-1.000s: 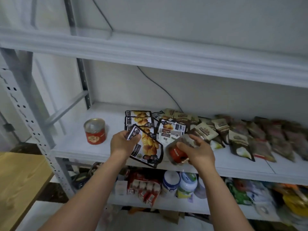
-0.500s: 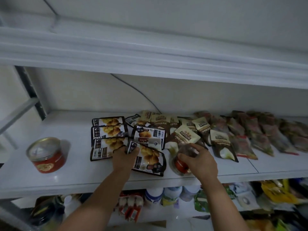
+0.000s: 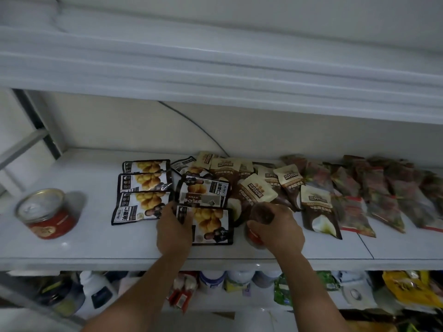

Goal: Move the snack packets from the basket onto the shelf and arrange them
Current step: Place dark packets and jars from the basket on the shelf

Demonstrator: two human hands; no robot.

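Where the white shelf [image 3: 96,245] reaches its left end, a red can [image 3: 46,213] with a silver lid stands upright by itself, well apart from the snacks. Right of it, three black packets [image 3: 143,188] printed with golden twists lie flat in a column from far to near, each overlapping the next. Just beside them the left hand [image 3: 173,232] grips the left edge of the near black packet [image 3: 211,226], thumb laid across its printed face and the fingers curled at the edge; this packet lies flat close to the shelf's front lip. One more black packet [image 3: 203,191] sits just behind it, its near edge touching. A thin cable [image 3: 191,123] curves down the back wall above this group. To the right, the right hand [image 3: 278,230] has its fingers wrapped round a clear packet [image 3: 260,213] with dark contents and a red label, held low over the shelf near the front; whether it touches the board is hidden by the hand. Behind and right of that hand, brown packets [image 3: 318,212] with cream tops crowd together, overlapping and leaning, leaving little bare board there. Farther right, dark red packets [image 3: 383,195] lie in slanted, overlapping rows to the frame's edge. Below, the lower level holds white bottles [image 3: 239,281] and, far right, a yellow bag [image 3: 405,288].
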